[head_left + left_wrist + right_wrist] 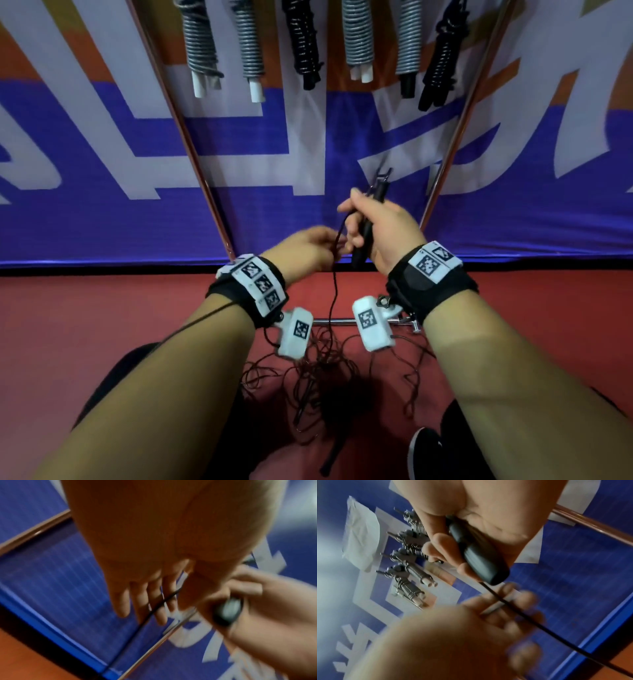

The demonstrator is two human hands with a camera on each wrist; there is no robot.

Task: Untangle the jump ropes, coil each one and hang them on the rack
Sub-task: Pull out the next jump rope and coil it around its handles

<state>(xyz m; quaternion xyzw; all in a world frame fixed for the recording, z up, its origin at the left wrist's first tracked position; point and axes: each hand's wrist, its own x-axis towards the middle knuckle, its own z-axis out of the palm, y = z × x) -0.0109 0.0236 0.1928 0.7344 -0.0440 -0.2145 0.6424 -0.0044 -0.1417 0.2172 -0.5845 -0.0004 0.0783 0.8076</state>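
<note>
My right hand (376,222) grips two black jump-rope handles (363,236) together; the wrist view shows its fingers curled round a handle (479,561). A thin dark cord (334,291) drops from the handles to a tangle of cord (322,373) on the red floor. My left hand (313,246) is just left of the handles. Its thumb and nearly straight fingers (154,601) hold the cord (159,602), though that view is blurred. Several coiled ropes (358,37) hang on the rack above.
The rack's two copper poles (191,144) slant in front of a blue and white banner. Its low crossbar (337,322) lies on the floor by the tangle. A loose black handle (334,455) and my black shoe (424,452) are near the bottom edge.
</note>
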